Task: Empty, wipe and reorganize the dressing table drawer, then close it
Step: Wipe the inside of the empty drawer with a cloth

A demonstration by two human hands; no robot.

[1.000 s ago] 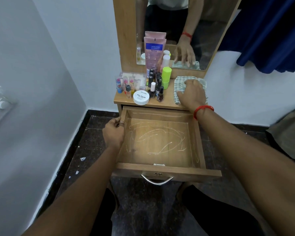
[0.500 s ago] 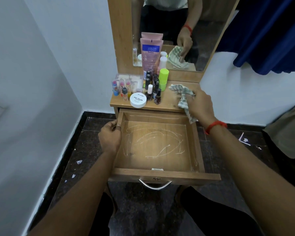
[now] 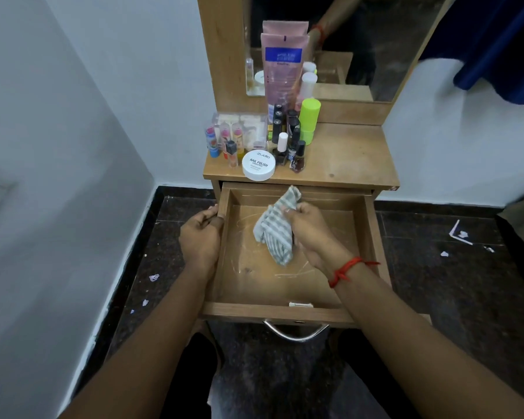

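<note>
— Hanging from the right hand [image 3: 310, 234], the striped cloth [image 3: 274, 234] sits over the middle of the open drawer [image 3: 372, 237], bunched at the fingers and trailing down toward the front. Does it touch the wood yet?

— Hard to tell; its lower end looks just at or just above the drawer floor [image 3: 248, 285]. The cloth's long axis runs from back-centre toward the front, and it lies to the left of the palm that pinches it.

— And the other hand?

— The left hand [image 3: 200, 234] is closed around the drawer's left wall near the back corner, steadying it. So the right hand is the 1 placed to wipe.

— What does the wipe turn on?

— The pale scribble marks spread across the floor on both sides of the cloth, so it likely needs lowering flat first. The cosmetics, including the nail polish remover tub [image 3: 258, 165] and pink tube [image 3: 283, 68], stand on the tabletop [image 3: 351, 155], out of the drawer.
</note>
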